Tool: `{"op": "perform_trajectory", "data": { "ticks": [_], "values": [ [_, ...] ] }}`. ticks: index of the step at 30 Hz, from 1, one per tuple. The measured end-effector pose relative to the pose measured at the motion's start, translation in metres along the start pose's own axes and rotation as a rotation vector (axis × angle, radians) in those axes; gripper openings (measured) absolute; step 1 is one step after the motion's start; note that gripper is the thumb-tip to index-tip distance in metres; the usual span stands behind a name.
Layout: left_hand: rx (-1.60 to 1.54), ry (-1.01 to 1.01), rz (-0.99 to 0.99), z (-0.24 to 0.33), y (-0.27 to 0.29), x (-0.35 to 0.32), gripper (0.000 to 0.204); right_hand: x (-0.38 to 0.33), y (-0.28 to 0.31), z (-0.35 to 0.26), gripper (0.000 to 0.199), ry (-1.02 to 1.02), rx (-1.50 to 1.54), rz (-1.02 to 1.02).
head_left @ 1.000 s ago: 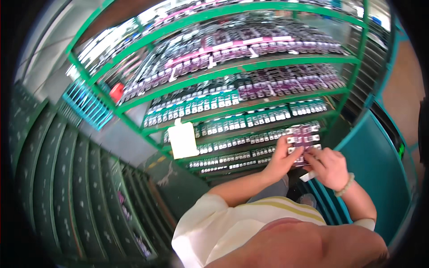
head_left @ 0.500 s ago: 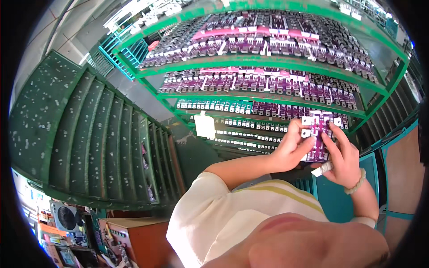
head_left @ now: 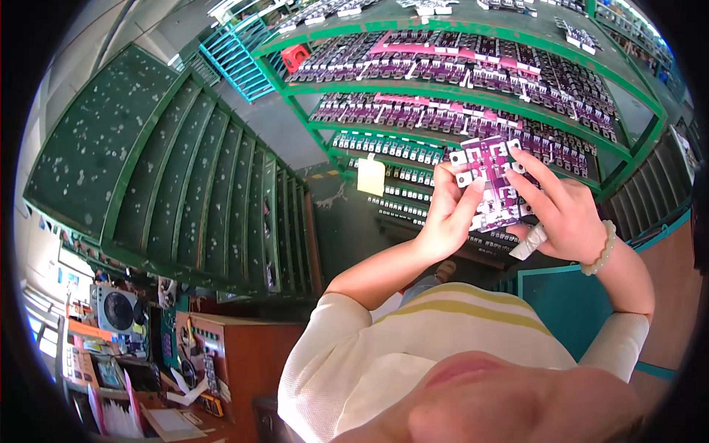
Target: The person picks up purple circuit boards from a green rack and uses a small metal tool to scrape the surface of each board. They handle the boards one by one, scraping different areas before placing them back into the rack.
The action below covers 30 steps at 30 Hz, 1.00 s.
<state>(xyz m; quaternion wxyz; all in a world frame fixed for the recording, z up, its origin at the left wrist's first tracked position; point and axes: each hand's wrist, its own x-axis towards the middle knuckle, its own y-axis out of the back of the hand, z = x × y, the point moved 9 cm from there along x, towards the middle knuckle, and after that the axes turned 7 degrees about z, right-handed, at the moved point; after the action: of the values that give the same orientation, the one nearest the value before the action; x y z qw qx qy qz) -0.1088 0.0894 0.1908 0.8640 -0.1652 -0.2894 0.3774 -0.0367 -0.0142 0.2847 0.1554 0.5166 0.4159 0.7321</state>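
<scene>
A purple circuit board with silvery parts and pale tabs along its edges is held up in front of me. My left hand grips its left side, thumb lying across the face. From the right, my right hand holds the other edge, with its index and middle fingertips on the board's face. A white wrap is around one finger of that hand, and a beaded bracelet circles the wrist. The board's underside is hidden.
Beyond the board stands a green rack whose shelves carry rows of similar boards. A yellow paper hangs at its lower left. Another green shelf unit is at left, near a fan and an orange-brown cabinet.
My hands and the board have shifted left and upward in the picture. The board is now tilted and shows more of its face. The view has turned, moving the racks rightward.
</scene>
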Motion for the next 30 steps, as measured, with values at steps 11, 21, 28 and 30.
{"op": "perform_trajectory", "data": {
  "ticks": [11,21,28,30],
  "values": [
    [0.242,-0.151,-0.124,0.024,-0.026,0.013,0.026,0.026,0.009,0.017,0.093,-0.029,-0.045,-0.097],
    [0.875,-0.631,-0.257,0.146,-0.041,0.163,0.024,0.101,0.095,0.084,0.085,0.054,-0.295,0.163],
    [1.505,-0.282,-0.686,0.11,-0.008,0.301,0.058,0.16,0.08,0.163,0.088,-0.227,0.071,-0.034],
    [1.538,-0.169,-0.736,0.102,0.003,0.312,0.056,0.17,0.062,0.18,0.087,-0.308,0.219,-0.09]
  ]
}}
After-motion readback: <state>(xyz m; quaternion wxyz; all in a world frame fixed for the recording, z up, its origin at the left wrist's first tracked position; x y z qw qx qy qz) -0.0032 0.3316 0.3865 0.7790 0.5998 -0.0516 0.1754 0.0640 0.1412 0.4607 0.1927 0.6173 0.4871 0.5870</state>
